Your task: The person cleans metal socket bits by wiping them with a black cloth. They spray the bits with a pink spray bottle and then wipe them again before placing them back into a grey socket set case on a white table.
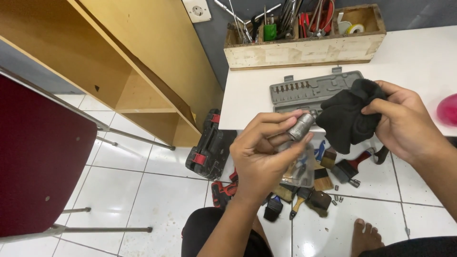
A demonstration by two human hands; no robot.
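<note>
A small silver metal socket is pinched by the left hand; it is probably hard and slippery (better gripped on its knurled band). A soft black cloth is clutched in the right hand.

At frame centre, a left hand pinches a small cylindrical metal socket; the right hand grips a crumpled black cloth.

A home workshop: wooden tool crate, socket case, paintbrushes.
</note>
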